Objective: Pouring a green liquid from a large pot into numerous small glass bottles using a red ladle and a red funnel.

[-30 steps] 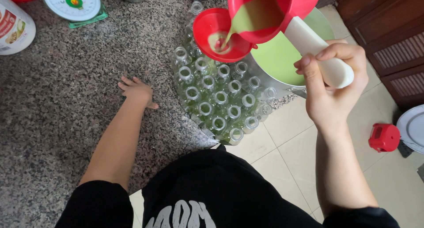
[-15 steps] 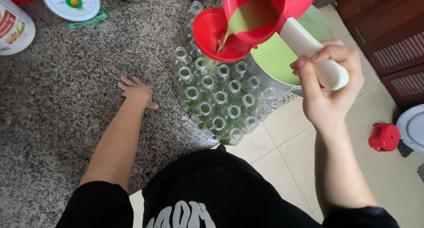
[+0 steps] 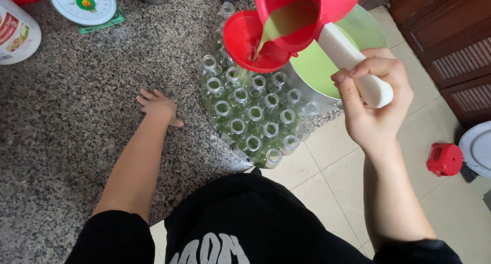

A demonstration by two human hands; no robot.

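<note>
The left hand (image 3: 157,105) lies flat, palm down, fingers spread – its arm is stretched forward. The right hand (image 3: 375,104) is raised, fingers closed in a grip – wrist bent.

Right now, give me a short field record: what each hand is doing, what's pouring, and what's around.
right hand: grips the white handle of a red ladle, tilted
pour: pale green liquid runs into a red funnel
funnel: sits over the open clear bottles
left hand: flat on the granite counter, holding nothing
pot: green liquid, beside bottles
far edge: kitchen scale
</note>
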